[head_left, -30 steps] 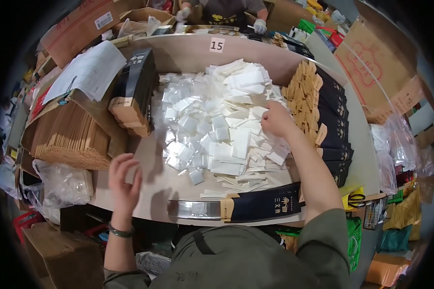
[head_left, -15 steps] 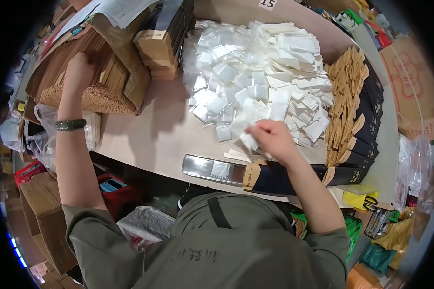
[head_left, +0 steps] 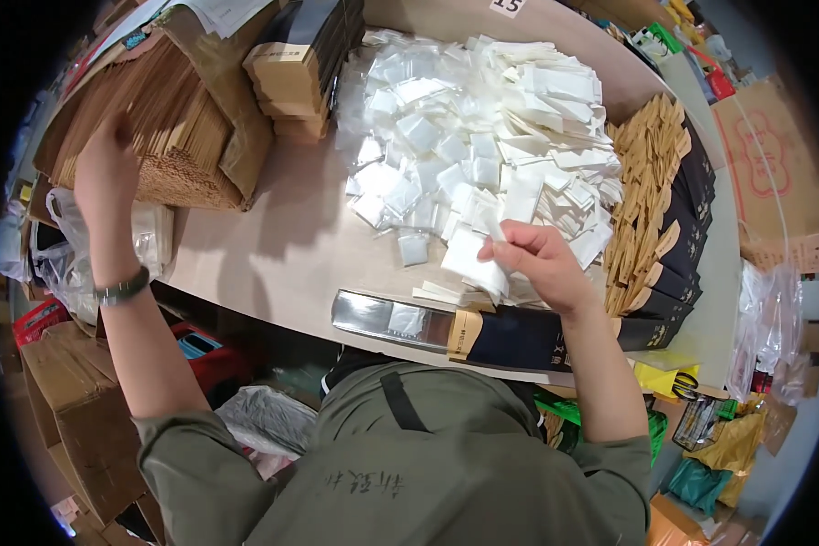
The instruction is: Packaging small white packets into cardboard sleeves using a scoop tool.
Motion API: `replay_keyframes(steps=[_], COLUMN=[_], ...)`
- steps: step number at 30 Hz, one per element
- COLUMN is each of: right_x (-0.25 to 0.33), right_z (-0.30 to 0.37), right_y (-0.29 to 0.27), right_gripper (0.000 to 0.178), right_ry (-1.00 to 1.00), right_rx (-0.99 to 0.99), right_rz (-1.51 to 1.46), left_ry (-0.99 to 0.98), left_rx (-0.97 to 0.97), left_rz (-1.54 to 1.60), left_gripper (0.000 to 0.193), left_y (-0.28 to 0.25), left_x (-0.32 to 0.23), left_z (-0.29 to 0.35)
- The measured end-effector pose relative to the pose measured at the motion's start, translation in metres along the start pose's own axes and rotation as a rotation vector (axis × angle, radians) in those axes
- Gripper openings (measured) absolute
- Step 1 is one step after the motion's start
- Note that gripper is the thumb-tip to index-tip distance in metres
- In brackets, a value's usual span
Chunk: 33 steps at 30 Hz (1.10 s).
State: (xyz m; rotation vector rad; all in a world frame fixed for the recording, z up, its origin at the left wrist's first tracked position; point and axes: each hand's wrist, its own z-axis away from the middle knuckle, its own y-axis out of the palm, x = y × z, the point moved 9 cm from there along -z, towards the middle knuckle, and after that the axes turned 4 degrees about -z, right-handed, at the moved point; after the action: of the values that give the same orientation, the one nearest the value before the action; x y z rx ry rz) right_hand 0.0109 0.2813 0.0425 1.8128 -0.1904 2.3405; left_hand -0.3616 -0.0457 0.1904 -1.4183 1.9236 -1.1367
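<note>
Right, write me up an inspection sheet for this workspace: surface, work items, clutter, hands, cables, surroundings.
Surface: pale tabletop with a raised border at the back.
Work items: clear sachets heaped beside a white packet pile; brown paper stack in an open carton; dark pouches with tan ends overlapping at right; clear-ended dark pouch along the front edge.
Clutter: plastic bag at left; yellow item at the right front corner.
Hands: right hand pinches a held white packet; left hand is at the brown paper stack, contact unclear.
Cables: nothing seen.
Surroundings: cardboard box lower left; large carton at right.
</note>
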Motion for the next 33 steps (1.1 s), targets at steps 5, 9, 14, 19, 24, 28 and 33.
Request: replay_keyframes(steps=[5,9,14,19,24,28,33], right_x=[0.002,-0.042,-0.016,0.012,-0.003,-0.022,-0.032], right_z=[-0.008,-0.004,0.018,0.042,0.041,0.017,0.016], right_y=[0.088,0.136,0.152,0.1,0.063,0.115,0.128], right_gripper=[0.019,0.013,0.033,0.024,0.015,0.011,0.017], right_ry=[-0.302,-0.314,-0.675,-0.631,-0.134,-0.234,-0.318], right_rx=[0.253,0.247,0.131,-0.161,-0.297,-0.129,-0.045], right_rz=[0.431,0.815,1.137,1.151,0.612,0.628,1.007], left_ry=[-0.147,-0.501,-0.158,0.12,0.074,0.072,-0.153], left_rx=[-0.123,-0.091,0.576,0.736,0.693,0.787,0.781], left_rz=[0.309,0.791,0.956,0.883,0.78,0.786,0.931], left_gripper=[0.03,0.023,0.024,0.017,0.021,0.024,0.019], left_y=[-0.01,0.03,0.034,0.039,0.035,0.037,0.057], left_x=[0.046,0.009,-0.148,-0.196,-0.19,-0.194,-0.149], left_z=[0.078,0.187,0.288,0.292,0.299,0.291,0.288])
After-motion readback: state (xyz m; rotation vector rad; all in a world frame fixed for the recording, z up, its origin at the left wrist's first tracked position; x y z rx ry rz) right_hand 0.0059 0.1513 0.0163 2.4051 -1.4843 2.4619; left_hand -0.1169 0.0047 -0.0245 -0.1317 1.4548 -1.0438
